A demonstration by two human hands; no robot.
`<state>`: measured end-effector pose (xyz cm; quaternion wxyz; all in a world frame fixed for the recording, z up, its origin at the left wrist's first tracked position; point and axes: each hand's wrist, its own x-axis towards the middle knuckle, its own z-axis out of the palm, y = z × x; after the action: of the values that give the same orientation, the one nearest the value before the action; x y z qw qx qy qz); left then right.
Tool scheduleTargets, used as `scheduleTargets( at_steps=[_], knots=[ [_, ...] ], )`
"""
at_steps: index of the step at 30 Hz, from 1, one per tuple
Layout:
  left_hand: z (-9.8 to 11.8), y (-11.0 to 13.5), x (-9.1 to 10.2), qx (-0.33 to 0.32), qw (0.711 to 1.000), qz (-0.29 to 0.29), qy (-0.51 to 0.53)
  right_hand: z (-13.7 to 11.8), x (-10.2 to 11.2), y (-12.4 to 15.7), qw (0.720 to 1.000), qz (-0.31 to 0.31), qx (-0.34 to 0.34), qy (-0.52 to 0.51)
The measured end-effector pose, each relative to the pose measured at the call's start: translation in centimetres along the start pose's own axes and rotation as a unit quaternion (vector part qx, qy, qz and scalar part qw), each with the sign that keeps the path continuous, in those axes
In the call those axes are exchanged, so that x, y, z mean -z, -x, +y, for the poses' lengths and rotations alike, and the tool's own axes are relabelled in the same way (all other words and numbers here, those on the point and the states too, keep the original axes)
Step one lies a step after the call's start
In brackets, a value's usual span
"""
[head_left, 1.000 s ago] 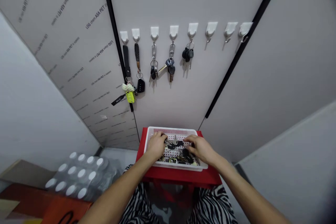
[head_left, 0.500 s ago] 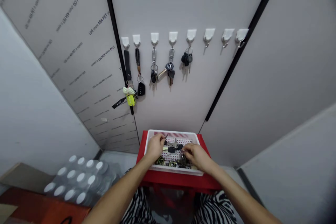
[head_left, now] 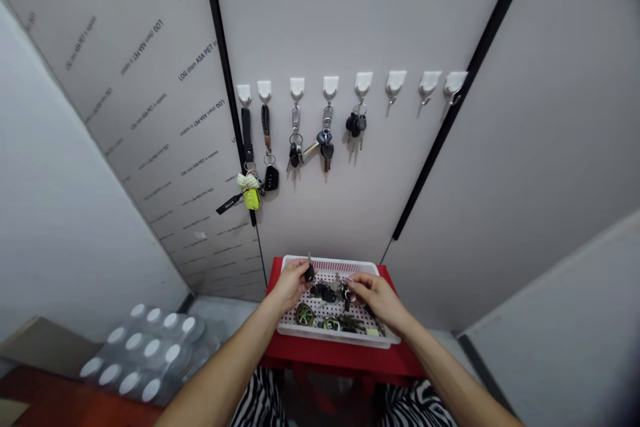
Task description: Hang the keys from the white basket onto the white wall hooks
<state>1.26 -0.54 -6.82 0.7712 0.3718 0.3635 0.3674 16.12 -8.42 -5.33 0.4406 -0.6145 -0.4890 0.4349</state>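
Observation:
My left hand (head_left: 293, 283) pinches a black-headed key (head_left: 309, 272) over the left part of a white plastic basket (head_left: 340, 340). On the right, my right hand (head_left: 374, 295) has its fingers closed on a key ring (head_left: 349, 282) with keys hanging from it. Between the hands lie more black-headed keys (head_left: 326, 292) on the perforated basket floor. Nearer to me in the basket are a round dark-and-green keychain (head_left: 304, 314) and other small metal pieces, partly too small to make out. The basket rests on a red stool (head_left: 345, 352).
A row of white hooks (head_left: 331, 87) runs along the wall; those on the left carry key sets, including a lime-green key fob (head_left: 251, 198) and a black car key (head_left: 271, 178). Capped plastic bottles (head_left: 152, 347) stand at lower left beside an orange-red box (head_left: 60, 400).
My left hand has lifted the black-headed key upright. My right hand has raised the key ring slightly, so hanging keys show. The view has tilted a little upward.

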Motion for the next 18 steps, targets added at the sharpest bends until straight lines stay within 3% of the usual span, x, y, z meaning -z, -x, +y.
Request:
scheduleTargets(
  at_steps=[5, 8, 11, 15, 18],
  knots=[
    [0.2, 0.1, -0.8, 0.002, 0.999, -0.033, -0.035, -0.5, 0.4, -0.1, 1.000, 0.008, -0.001, 0.013],
    [0.0, -0.1, -1.2, -0.021, 0.985, -0.040, -0.165, -1.1, 0.9, -0.1, 0.992, 0.040, 0.057, 0.107],
    [-0.3, -0.2, -1.7, -0.084, 0.951, -0.047, -0.294, -1.8, 1.4, -0.3, 0.981, 0.060, 0.100, 0.153],
    [-0.2, -0.2, -2.9, -0.174, 0.909, -0.072, -0.372, -2.9, 2.0, -0.6, 0.994, 0.042, 0.059, 0.083],
    [0.2, 0.0, -4.2, -0.183, 0.906, -0.139, -0.356, -4.0, 2.3, -0.7, 0.997, 0.052, 0.051, 0.017]
  ],
)
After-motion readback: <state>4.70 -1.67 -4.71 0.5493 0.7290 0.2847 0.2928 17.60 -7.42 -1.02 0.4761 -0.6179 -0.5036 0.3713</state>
